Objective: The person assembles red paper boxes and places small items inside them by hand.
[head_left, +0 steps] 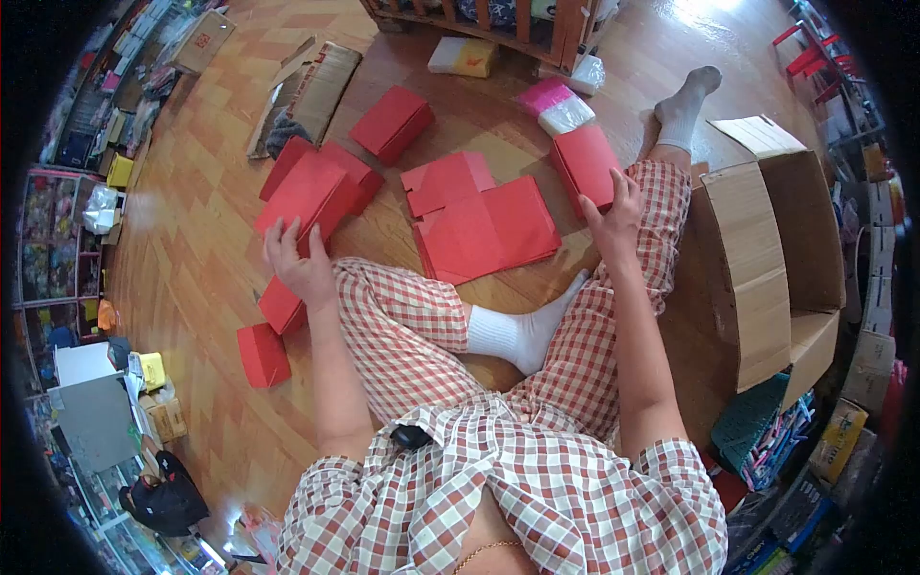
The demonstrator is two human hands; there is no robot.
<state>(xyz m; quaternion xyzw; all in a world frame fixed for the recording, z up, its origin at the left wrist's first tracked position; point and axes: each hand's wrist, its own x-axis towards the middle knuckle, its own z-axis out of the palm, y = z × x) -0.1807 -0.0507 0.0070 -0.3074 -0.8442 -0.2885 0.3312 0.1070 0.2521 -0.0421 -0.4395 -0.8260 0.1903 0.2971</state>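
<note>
I sit on a wooden floor with my legs out in checked trousers. My left hand point(299, 264) grips the near edge of a folded red box point(305, 195) at the left. My right hand point(613, 218) holds another folded red box point(586, 165) at the right, near my knee. Between them, flat red box blanks point(489, 228) lie stacked on the floor. More folded red boxes sit at the left: one at the back point(391, 122), one by my left forearm point(281, 307) and one nearer me point(262, 355).
An open cardboard carton point(757, 259) lies on its side at my right. Flattened cardboard point(311, 91) lies at the back left. Wrapped pink and white packets point(556, 103) sit near a wooden frame point(498, 24). Shelves of goods line the left and right edges.
</note>
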